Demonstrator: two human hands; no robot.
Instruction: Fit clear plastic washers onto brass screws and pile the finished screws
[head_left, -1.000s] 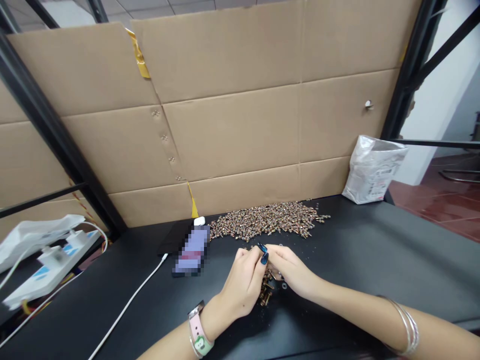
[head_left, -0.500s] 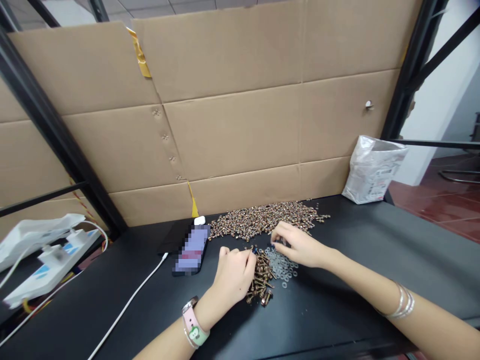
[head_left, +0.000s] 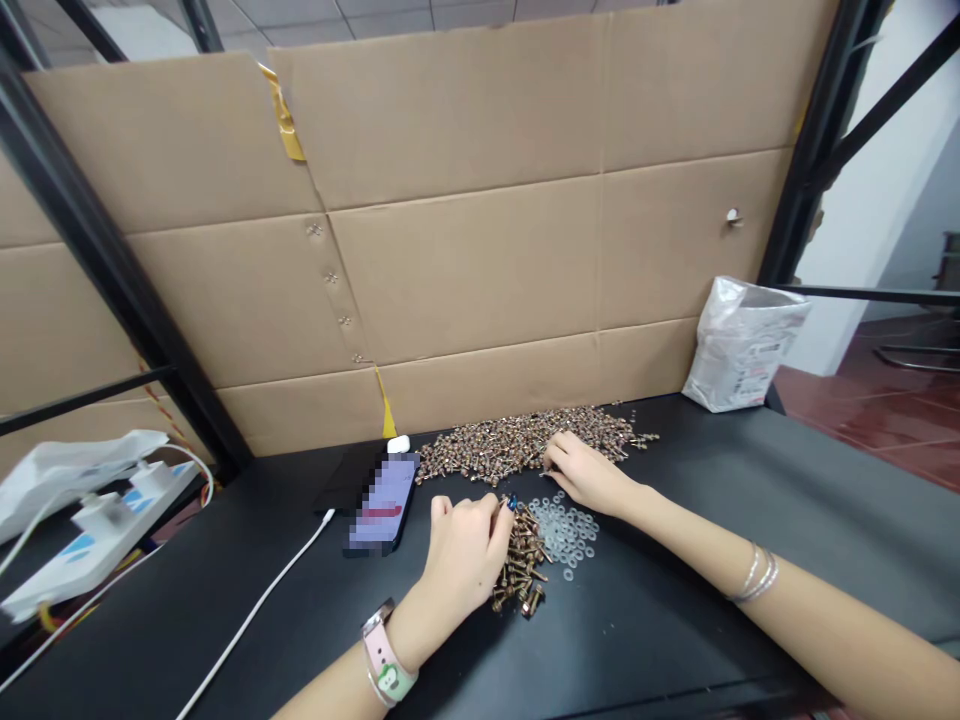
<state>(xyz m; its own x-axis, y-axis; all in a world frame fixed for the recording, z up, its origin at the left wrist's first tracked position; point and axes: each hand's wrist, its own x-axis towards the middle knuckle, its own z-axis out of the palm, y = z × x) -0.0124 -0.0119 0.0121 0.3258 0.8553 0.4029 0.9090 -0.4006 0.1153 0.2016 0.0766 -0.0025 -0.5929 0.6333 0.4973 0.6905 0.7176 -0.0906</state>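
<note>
Head view: two hands over bolts and washers on a black table (head_left: 645,640).
The left hand (head_left: 466,552) curls beside the small bolt pile (head_left: 519,575), the right hand (head_left: 589,476) at the near edge of the long heap (head_left: 502,445); whether either hand's bent fingers grip anything, I cannot tell. Clear washers (head_left: 570,538) lie just right of the bolt pile.

Soft, even light leaves a greyish sheen on the black table (head_left: 787,480). The heap of coppery metal screws (head_left: 495,450) looks grainy; the lilac-screened rectangular phone (head_left: 385,510) is pixelated (coarse blocks).
</note>
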